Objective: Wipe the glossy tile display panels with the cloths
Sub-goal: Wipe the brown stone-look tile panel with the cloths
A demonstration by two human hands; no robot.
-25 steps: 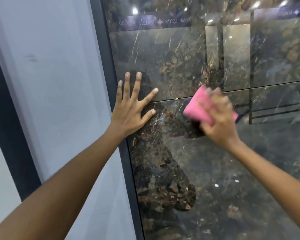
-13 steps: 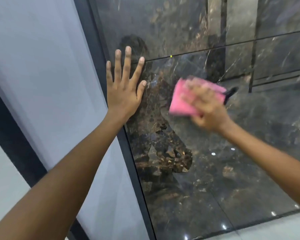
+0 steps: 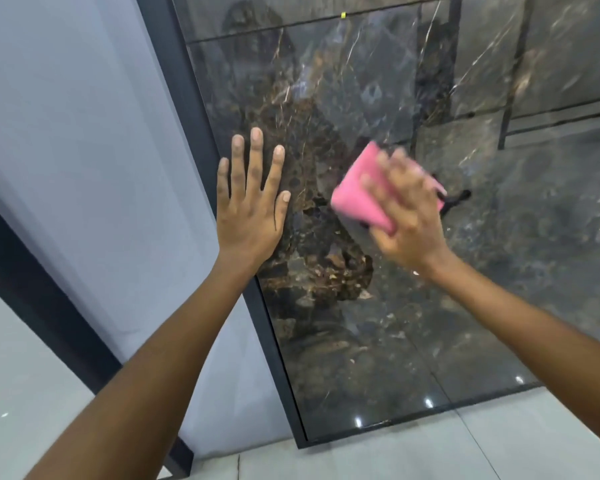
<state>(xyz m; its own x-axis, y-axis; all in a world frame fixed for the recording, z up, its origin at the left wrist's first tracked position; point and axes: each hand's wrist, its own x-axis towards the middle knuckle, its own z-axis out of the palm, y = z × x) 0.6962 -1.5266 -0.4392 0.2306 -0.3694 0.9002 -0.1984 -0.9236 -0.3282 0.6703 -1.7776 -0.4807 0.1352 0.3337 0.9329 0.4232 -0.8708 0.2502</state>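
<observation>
A glossy dark marble tile panel (image 3: 413,323) in a black frame stands upright ahead of me, with a thin joint line near the top. My left hand (image 3: 250,206) lies flat on its left edge, fingers straight and pointing up. My right hand (image 3: 404,216) presses a folded pink cloth (image 3: 355,194) against the panel's middle, fingers spread over it and blurred by motion. The cloth's right part is hidden under the hand.
A pale grey panel (image 3: 94,140) stands to the left, with a black post (image 3: 32,289) beyond it. The black frame (image 3: 281,358) runs down to a light tiled floor (image 3: 413,455). Ceiling lights reflect near the panel's bottom edge.
Both hands have moved down the panel, and my view has tilted down so the floor and the panel's bottom edge show. The cloth stays pressed under my right hand.
</observation>
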